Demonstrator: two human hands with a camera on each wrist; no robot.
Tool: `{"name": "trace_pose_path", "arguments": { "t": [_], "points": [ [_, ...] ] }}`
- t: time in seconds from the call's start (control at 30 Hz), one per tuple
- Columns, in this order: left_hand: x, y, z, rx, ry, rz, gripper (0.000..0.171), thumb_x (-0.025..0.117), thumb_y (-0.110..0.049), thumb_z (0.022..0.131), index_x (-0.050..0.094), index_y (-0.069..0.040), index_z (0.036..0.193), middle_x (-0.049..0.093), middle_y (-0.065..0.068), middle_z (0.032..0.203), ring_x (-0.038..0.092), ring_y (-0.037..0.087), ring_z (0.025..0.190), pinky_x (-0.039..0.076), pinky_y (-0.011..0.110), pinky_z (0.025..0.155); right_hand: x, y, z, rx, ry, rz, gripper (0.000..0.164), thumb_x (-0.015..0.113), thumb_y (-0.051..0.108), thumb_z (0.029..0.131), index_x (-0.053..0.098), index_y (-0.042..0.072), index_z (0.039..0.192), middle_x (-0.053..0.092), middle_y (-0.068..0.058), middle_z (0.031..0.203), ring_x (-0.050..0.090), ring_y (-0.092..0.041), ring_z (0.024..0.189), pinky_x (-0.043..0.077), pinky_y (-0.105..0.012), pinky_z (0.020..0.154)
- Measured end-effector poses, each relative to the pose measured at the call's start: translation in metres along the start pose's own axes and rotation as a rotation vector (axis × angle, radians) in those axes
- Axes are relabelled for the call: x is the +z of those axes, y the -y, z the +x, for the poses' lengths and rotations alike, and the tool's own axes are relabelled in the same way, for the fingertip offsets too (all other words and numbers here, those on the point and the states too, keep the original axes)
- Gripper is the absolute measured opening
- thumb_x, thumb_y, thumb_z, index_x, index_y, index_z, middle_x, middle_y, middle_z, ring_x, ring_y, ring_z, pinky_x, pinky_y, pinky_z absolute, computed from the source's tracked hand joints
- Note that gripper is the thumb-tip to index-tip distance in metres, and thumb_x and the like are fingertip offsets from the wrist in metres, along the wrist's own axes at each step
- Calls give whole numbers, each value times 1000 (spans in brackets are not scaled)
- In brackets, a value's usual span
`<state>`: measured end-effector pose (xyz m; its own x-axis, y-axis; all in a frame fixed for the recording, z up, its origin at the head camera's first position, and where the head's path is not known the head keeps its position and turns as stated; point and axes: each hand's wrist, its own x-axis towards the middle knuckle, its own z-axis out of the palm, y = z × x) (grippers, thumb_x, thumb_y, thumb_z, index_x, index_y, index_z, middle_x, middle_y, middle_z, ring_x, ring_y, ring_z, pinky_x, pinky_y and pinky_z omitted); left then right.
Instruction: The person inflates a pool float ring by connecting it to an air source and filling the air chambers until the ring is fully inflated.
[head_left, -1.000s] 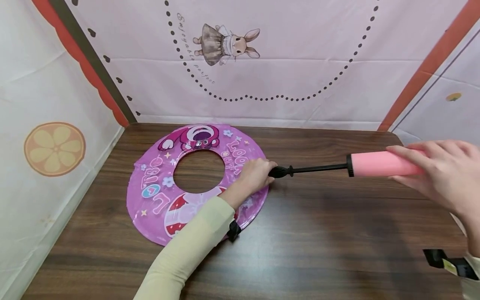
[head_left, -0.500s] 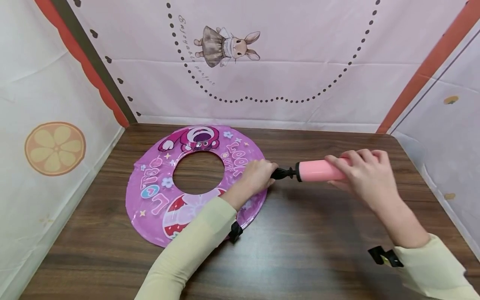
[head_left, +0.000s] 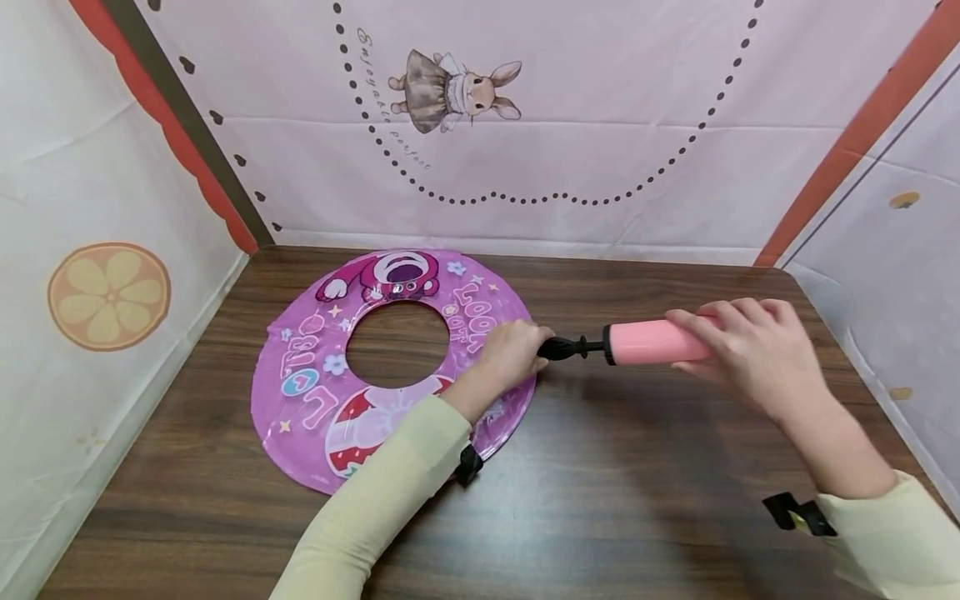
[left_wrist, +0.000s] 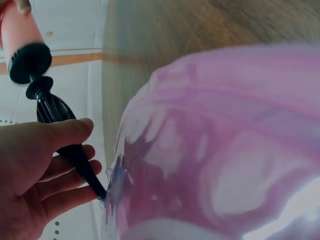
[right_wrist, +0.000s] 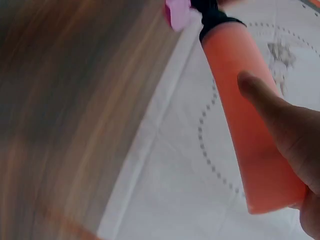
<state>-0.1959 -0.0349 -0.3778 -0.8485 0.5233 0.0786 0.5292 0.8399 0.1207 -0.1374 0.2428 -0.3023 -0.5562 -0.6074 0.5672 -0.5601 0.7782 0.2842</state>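
A purple swim ring (head_left: pixel 300 433) with printed letters, flowers and a bear lies on the wooden table, its top looking puffed up in the left wrist view. At its right side my left hand (head_left: pixel 512 357) grips the black nozzle end of a pink hand pump (head_left: pixel 648 342). In the left wrist view the left thumb and fingers hold the ribbed black handle (left_wrist: pixel 55 107), whose thin tip meets the ring at a clear valve (left_wrist: pixel 109 172). My right hand (head_left: pixel 757 354) wraps around the pink barrel, thumb along it in the right wrist view. A short piece of black rod shows.
The brown wooden table (head_left: pixel 600 517) spreads in front and to the right. A pale cloth (head_left: pixel 600 100) with a printed rabbit hangs behind it, and more cloth walls (head_left: pixel 112 192) flank both sides. Black straps sit at both wrists.
My right hand pushed the pink barrel left to the black handle, covering the long rod, then drew slightly back right. The left hand and the ring stayed nearly in place.
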Motion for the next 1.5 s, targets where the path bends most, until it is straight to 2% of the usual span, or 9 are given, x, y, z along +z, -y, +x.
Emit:
{"name": "trace_pose_path", "arguments": {
  "t": [0.37, 0.53, 0.73, 0.87, 1.0, 1.07, 1.17, 1.33, 1.5],
  "points": [
    [0, 3, -1, 19, -38, -9, 26, 72, -27, 78, 67, -15, 101, 70, 2, 90, 65, 20, 78, 53, 33, 66, -55, -52, -31, 123, 38, -69, 87, 16, 79, 80, 63, 9, 101, 61, -21, 88, 52, -44, 84, 35, -57, 75],
    [-1, 3, -1, 26, -32, 3, 24, 72, -26, 78, 67, -14, 98, 70, 2, 90, 66, 19, 79, 53, 33, 67, -49, -42, -25, 101, 43, -81, 83, 16, 76, 83, 64, 11, 103, 61, -18, 88, 53, -42, 81, 37, -56, 72],
    [-2, -3, 3, 68, -15, 7, 21, 70, -26, 80, 66, -13, 95, 69, 2, 91, 65, 19, 80, 53, 32, 67, -13, -6, -3, 17, -5, -50, 69, 20, 66, 90, 62, 15, 108, 62, -14, 87, 55, -39, 77, 35, -54, 63],
    [-2, -5, 3, 52, -35, 28, 19, 71, -25, 79, 67, -12, 93, 69, 3, 90, 65, 19, 78, 54, 32, 67, 6, 13, 8, -15, -45, -80, 47, 56, 52, 82, 61, 15, 110, 61, -15, 86, 55, -39, 74, 37, -54, 62],
    [-1, -5, 3, 57, -58, 24, 19, 72, -25, 78, 67, -12, 91, 68, 3, 87, 64, 18, 76, 53, 31, 65, 12, 21, 14, -19, -31, -92, 60, 80, 38, 58, 60, 15, 110, 61, -14, 86, 55, -37, 74, 39, -54, 66],
    [-2, -5, 3, 55, -65, 16, 20, 73, -25, 77, 66, -12, 91, 68, 4, 87, 64, 19, 75, 53, 32, 65, 11, 21, 15, -14, -17, -92, 54, 77, 38, 63, 61, 16, 110, 62, -14, 87, 56, -37, 76, 39, -53, 66],
    [-2, -3, 3, 32, -74, 5, 18, 72, -24, 77, 67, -13, 91, 68, 3, 84, 64, 20, 72, 53, 32, 62, 7, 18, 14, -1, -8, -80, 43, 60, 46, 77, 62, 17, 109, 63, -12, 88, 57, -36, 78, 39, -53, 66],
    [-3, 1, 2, 27, -99, 18, 5, 67, -18, 81, 69, -15, 84, 69, 0, 76, 62, 19, 64, 51, 30, 54, -9, 4, 6, 19, -12, -56, 64, 24, 64, 90, 63, 17, 109, 63, -13, 87, 57, -36, 78, 39, -52, 64],
    [-2, 2, 1, 52, -120, 27, 4, 67, -18, 82, 69, -16, 84, 69, 0, 76, 63, 18, 64, 51, 29, 54, -32, -16, -9, 44, -22, -58, 69, 23, 67, 89, 64, 16, 107, 64, -13, 87, 57, -37, 78, 38, -53, 65]
  ]
}}
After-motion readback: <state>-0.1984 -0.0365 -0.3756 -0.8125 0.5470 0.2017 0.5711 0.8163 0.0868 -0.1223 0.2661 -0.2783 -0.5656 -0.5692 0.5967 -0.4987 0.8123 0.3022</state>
